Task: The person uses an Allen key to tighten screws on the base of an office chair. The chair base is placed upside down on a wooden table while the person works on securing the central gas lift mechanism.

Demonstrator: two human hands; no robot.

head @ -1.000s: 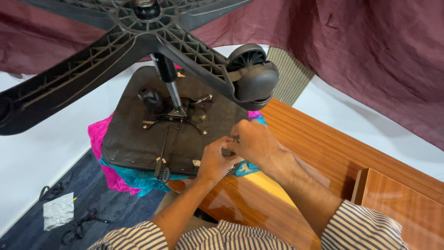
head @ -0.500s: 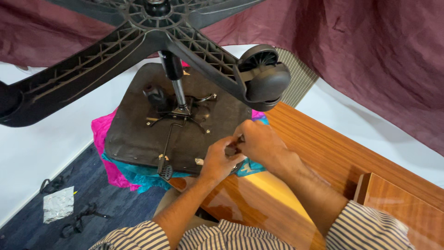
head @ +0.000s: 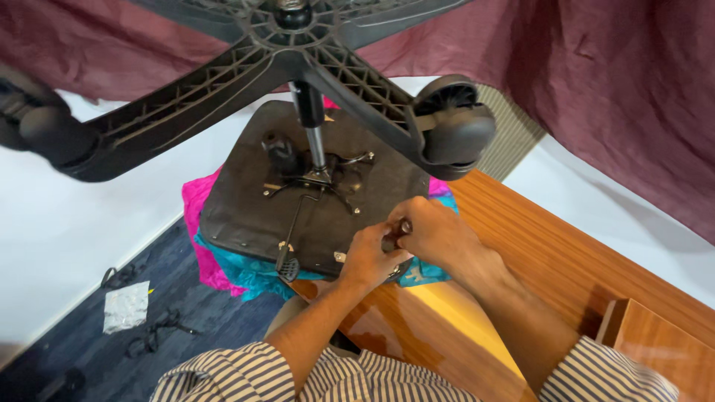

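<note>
The small dark tool (head: 395,235) is almost wholly covered by the fingers (head: 417,227) of the right hand (head: 436,237); only a short dark stub shows between them and the left hand (head: 366,259), so its kind cannot be told; whatever the tip meets on the black upturned chair seat underside (head: 246,208) lies under the left knuckles; above the fingers, the black five-armed plastic chair base (head: 223,104) is cut by the top and left edges; the hub is only partly seen; far left of the fingers, small black parts (head: 153,331) on the dark floor are too small to identify; both striped sleeves run off the bottom edge.
</note>
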